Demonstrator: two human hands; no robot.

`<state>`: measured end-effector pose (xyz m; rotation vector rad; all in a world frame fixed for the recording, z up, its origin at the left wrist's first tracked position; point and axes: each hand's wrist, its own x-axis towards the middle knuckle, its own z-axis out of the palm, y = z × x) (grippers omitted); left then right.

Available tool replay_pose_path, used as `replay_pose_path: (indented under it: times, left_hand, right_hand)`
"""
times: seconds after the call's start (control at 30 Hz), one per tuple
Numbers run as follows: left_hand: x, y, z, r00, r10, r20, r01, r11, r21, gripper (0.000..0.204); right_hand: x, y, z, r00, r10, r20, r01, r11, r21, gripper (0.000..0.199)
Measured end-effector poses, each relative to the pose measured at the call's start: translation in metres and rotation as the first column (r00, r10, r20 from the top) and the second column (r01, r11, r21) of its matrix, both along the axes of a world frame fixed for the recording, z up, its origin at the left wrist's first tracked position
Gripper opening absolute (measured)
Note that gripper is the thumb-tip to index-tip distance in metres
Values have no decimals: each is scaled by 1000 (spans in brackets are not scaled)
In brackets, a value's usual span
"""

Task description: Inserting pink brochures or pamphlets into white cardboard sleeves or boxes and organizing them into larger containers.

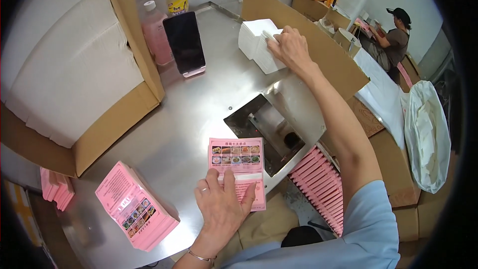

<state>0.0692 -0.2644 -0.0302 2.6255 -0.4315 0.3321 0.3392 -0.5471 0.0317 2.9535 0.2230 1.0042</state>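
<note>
My left hand (219,206) lies with its fingers spread on a pink printed packet (236,149) near the table's front edge. Small food pictures and a pale band cross the packet's face. Farther off to the right, my right hand (293,50) is closed on the edge of folded white paper napkins (253,40), which stand in a stack against a cardboard panel. Its fingertips are partly hidden. At the left front, a thick pile of similar pink packets (134,206) rests on the metal table.
An open carton of white sheets (74,65) stands left. A phone on a stand (185,45) and two bottles (155,32) are behind. A dark opening (266,132) breaks the tabletop, beside a row of pink packets (321,184) below. Another person (393,40) sits at the far right.
</note>
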Motion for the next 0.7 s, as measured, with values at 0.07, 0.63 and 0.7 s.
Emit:
replay_pose_path:
  times: [0.07, 0.63, 0.7]
  left_hand:
    - [0, 0, 0, 999, 10, 38, -11, 1000, 3, 57]
    - [-9, 17, -2, 974, -228, 5, 228, 973, 28, 53]
    - [-6, 21, 3, 989, -133, -67, 134, 991, 11, 60]
  right_hand:
    - [2, -1, 1, 1000, 7, -23, -7, 1000, 5, 33]
    - [-137, 45, -53, 901, 408, 147, -428, 892, 144, 42]
    - [-227, 82, -96, 787, 322, -527, -401, 915, -39, 39]
